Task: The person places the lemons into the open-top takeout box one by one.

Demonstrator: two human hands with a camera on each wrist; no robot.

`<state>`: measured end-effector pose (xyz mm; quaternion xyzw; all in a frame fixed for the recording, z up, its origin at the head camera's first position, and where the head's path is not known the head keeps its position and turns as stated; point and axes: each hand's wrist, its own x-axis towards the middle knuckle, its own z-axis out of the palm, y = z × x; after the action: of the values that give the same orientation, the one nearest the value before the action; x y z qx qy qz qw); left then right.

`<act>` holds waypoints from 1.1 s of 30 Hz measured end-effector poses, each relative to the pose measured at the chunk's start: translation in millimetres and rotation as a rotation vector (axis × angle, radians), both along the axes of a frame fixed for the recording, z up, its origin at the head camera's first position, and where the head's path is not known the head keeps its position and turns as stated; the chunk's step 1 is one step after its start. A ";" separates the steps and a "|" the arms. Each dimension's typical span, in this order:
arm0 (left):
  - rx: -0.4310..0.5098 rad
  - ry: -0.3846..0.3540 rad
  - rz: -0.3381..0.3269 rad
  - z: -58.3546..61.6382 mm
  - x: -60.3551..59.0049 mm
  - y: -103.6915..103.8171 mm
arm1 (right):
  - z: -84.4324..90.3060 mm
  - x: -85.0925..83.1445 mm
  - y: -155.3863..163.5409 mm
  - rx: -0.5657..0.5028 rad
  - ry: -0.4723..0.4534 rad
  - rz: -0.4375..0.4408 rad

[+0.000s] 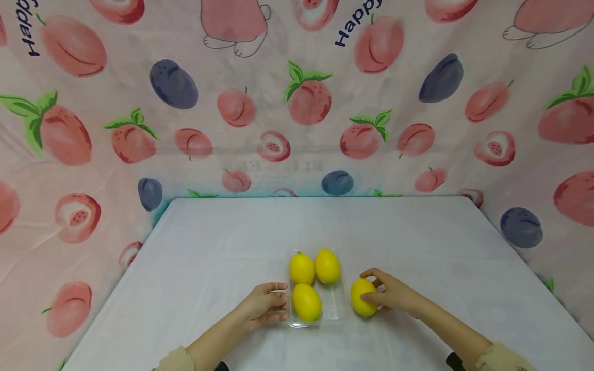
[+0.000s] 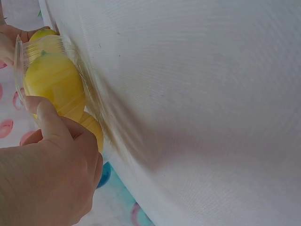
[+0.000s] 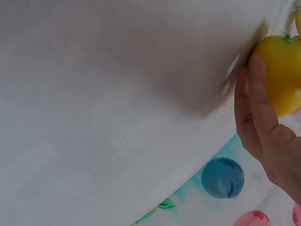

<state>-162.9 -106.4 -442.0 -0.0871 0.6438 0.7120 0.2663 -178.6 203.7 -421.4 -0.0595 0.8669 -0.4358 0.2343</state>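
A clear plastic tray (image 1: 333,304) lies on the white table with three yellow lemons in it: two side by side at the back, one (image 1: 307,302) at the front left. My left hand (image 1: 265,305) holds the tray's left side, its thumb at the rim in the left wrist view. Just right of the tray, my right hand (image 1: 392,294) grips another lemon (image 1: 362,297) between thumb and fingers. Whether that lemon touches the table cannot be told. In the right wrist view this lemon (image 3: 280,75) is partly cut off by the frame edge.
The white table (image 1: 223,232) extends around the tray on all sides. Behind it and at both sides hangs a pink cloth (image 1: 278,123) printed with peaches and blue fruit.
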 end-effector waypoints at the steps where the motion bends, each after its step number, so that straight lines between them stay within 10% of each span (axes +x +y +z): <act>1: -0.002 0.001 0.002 0.1 0.5 -0.2 | 0.3 0.0 -0.7 -0.006 -0.002 0.006; 33: 0.021 -0.001 0.000 3.8 1.4 -0.9 | 4.8 -4.4 5.7 -0.110 -0.007 0.014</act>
<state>-161.5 -107.2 -438.2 -0.0845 0.6361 0.7188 0.2674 -183.0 209.4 -416.6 -0.0771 0.8403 -0.4815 0.2368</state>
